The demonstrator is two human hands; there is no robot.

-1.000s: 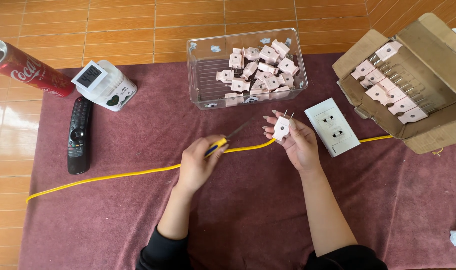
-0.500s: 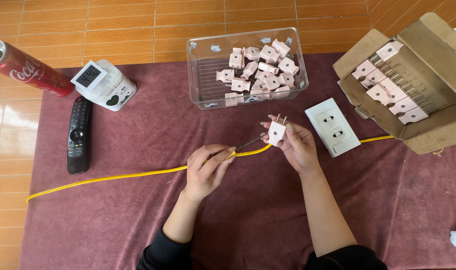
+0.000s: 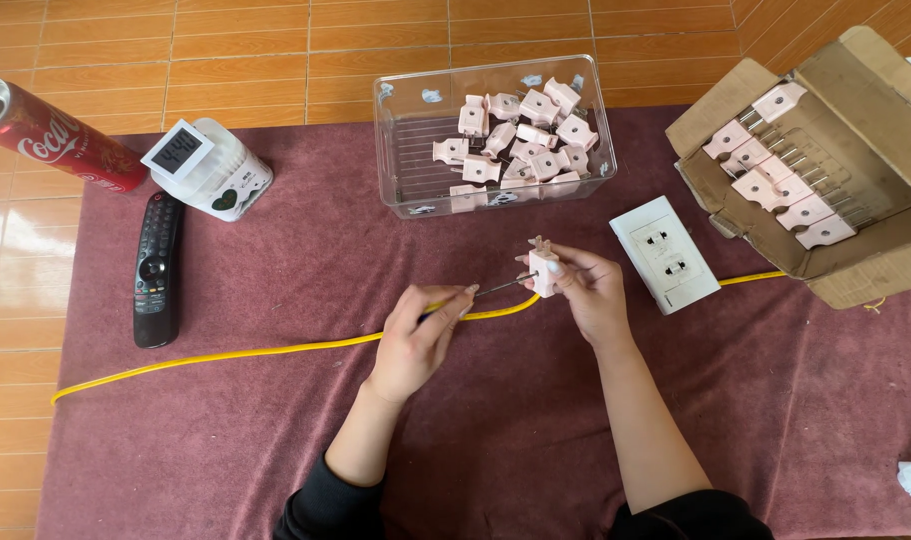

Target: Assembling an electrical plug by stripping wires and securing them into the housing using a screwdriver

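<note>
The right hand [image 3: 590, 290] pinches a pale pink plug [image 3: 543, 268] above the maroon cloth [image 3: 275, 440], prongs up; the left hand [image 3: 420, 325] is closed round a screwdriver [image 3: 500, 288], its tip touching the plug's side; a yellow cable [image 3: 225, 354] runs across the cloth under both hands; just right of the plug lies a white socket plate [image 3: 665, 255]; behind, a clear bin [image 3: 405, 150] holds loose pink plugs; at right an open brown carton [image 3: 865, 100] holds a row of them; far left, a red can [image 3: 45, 135] with white lettering lies beside a white clock [image 3: 207, 168] and a black remote [image 3: 157, 270].
</note>
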